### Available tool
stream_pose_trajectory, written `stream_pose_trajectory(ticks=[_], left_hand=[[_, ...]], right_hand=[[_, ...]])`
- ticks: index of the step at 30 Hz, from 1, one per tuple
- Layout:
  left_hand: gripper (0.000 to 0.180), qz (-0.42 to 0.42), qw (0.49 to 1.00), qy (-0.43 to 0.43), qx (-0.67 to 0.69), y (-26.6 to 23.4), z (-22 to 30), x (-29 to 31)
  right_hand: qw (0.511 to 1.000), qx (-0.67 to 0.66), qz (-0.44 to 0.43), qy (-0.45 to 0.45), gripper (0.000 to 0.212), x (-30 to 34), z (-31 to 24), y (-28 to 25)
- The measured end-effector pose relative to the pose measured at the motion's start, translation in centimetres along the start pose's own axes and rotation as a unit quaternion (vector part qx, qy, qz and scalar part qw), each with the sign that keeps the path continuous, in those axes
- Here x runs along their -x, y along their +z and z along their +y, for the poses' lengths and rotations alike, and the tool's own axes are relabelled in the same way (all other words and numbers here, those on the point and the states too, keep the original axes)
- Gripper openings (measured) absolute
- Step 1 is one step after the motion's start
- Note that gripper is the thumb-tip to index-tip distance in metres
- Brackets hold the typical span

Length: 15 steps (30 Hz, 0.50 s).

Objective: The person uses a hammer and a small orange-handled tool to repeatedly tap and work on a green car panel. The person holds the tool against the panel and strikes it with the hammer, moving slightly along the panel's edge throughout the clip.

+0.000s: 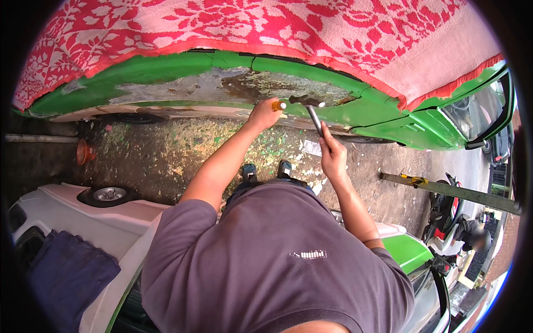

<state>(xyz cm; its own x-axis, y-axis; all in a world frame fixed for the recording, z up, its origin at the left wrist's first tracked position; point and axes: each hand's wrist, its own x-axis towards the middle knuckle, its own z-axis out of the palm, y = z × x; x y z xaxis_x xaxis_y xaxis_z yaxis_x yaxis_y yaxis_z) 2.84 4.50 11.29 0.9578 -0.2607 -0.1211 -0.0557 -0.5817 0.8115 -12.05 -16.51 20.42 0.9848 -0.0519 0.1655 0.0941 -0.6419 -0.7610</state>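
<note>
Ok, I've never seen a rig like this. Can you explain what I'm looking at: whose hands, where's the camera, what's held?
There's no robot: these are a person's two bare hands. The picture comes from the left of two wide fisheye cameras on their head, looking down, so straight edges bend near the rim. Picture left is their left.

The left hand grips an amber-handled tool; its working end can't be made out. The right hand holds a hammer by its shaft, beside a bare, rough patch on a green car. A red-and-pale patterned cloth drapes over the car. Pale and green flakes litter the floor.
</note>
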Motion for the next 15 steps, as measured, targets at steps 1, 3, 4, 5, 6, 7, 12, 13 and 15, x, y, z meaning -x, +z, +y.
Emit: stream_pose_trajectory(ticks=[1, 3, 4, 5, 6, 7, 12, 13, 15], left_hand=[[0.023, -0.004, 1.000, -0.005, 0.000, -0.2, 0.0, 0.3], [0.024, -0.014, 1.000, -0.011, 0.002, -0.3, 0.2, 0.8], [0.023, -0.011, 1.000, -0.009, -0.011, 0.0, 0.0, 0.3], [0.022, -0.012, 1.000, -0.007, -0.003, 0.1, -0.1, 0.4], [0.021, -0.014, 1.000, -0.004, 0.006, 0.4, -0.1, 0.6], [0.021, -0.005, 1.000, -0.004, 0.013, 0.1, -0.4, 0.4], [0.022, 0.036, 0.999, 0.007, -0.001, 1.5, -1.1, 0.7], [0.022, 0.031, 0.999, 0.018, 0.005, 1.6, -1.0, 0.8], [0.021, 0.029, 0.999, 0.036, 0.017, 1.1, -0.7, 0.5]], right_hand=[[0.999, -0.025, 0.036, -0.031, 0.047, 0.0, 0.0, -0.2], [0.986, -0.045, 0.102, -0.123, 0.046, 0.9, 0.8, 0.8], [0.997, -0.007, 0.035, -0.069, 0.045, 0.8, 0.9, 1.2], [0.999, 0.030, -0.032, -0.013, 0.045, 0.7, 1.1, 1.7], [1.000, 0.004, -0.014, -0.012, 0.044, 0.8, 1.7, 2.2], [0.998, -0.015, 0.019, -0.062, 0.044, 0.5, 1.6, 2.4], [0.997, -0.013, 0.040, -0.058, 0.048, 1.4, 1.2, 1.6], [0.999, 0.014, 0.017, -0.042, 0.049, 1.7, 1.5, 1.9], [0.995, 0.027, 0.011, -0.097, 0.051, 0.9, 2.0, 3.2]])
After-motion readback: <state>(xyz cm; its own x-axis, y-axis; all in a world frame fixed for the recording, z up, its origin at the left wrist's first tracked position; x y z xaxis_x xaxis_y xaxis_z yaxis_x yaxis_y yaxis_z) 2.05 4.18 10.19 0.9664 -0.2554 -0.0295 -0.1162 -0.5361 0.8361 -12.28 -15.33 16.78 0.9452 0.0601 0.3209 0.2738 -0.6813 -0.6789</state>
